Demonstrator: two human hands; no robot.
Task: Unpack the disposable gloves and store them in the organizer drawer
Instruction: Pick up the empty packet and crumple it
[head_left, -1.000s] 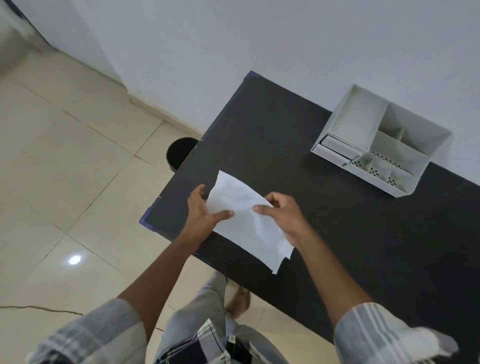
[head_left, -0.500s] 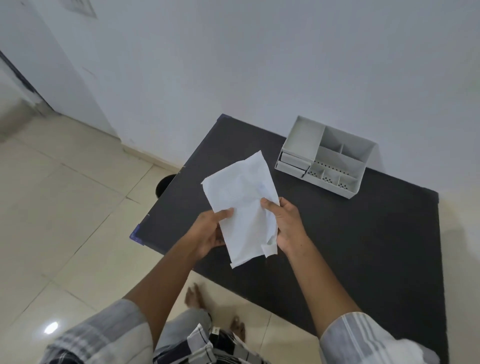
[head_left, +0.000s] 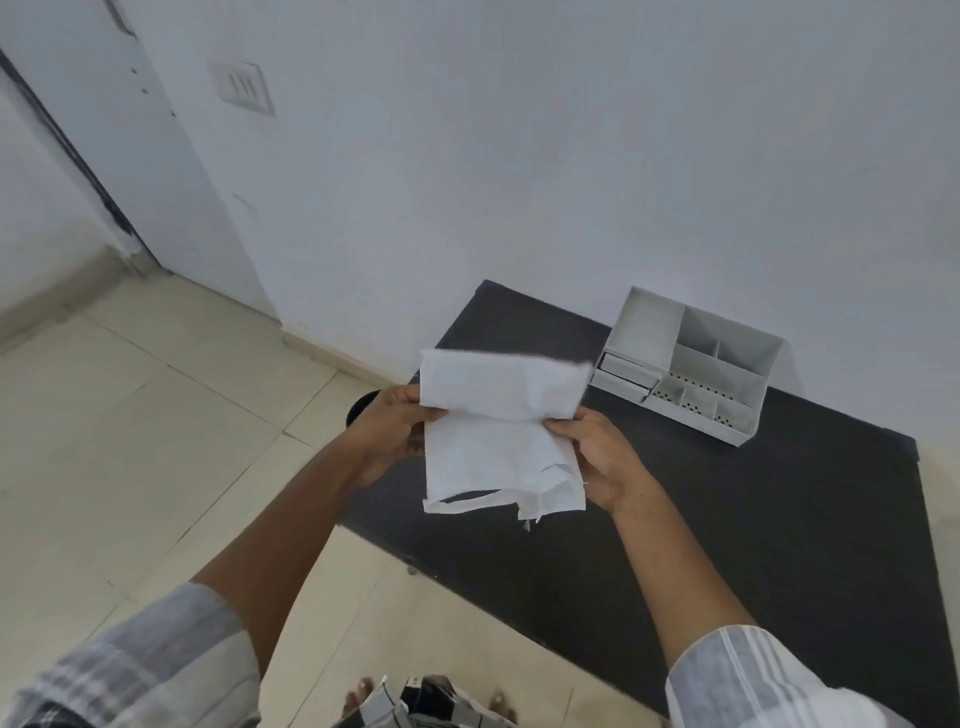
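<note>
While the person holds it up over the near edge of the table, the scene reads thus:

Packet (head_left: 501, 434): one, white, thin and crinkled like paper or film; flat and roughly oblong, creased across the middle, its lower edge ragged with a loose strip hanging.
Left hand (head_left: 392, 434): one; thumb on the front of the packet's left edge, fingers (head_left: 415, 449) curled behind, pinching it at the crease.
Right hand (head_left: 597, 457): one; thumb and fingertips pressed together on the packet's right edge at the same height.
Packet's place: in the air between the two hands, above the table's near left part, well apart from the organizer.
Organizer (head_left: 685, 364): one, pale grey plastic, boxy, with several open compartments, some with dotted walls; a small drawer (head_left: 626, 371) at its lower left looks closed.
Table (head_left: 753, 519): one, dark, matte, flat, set against the white wall.
Floor (head_left: 156, 441): cream glossy tiles.
Sleeves: two, pale striped cloth.
</note>
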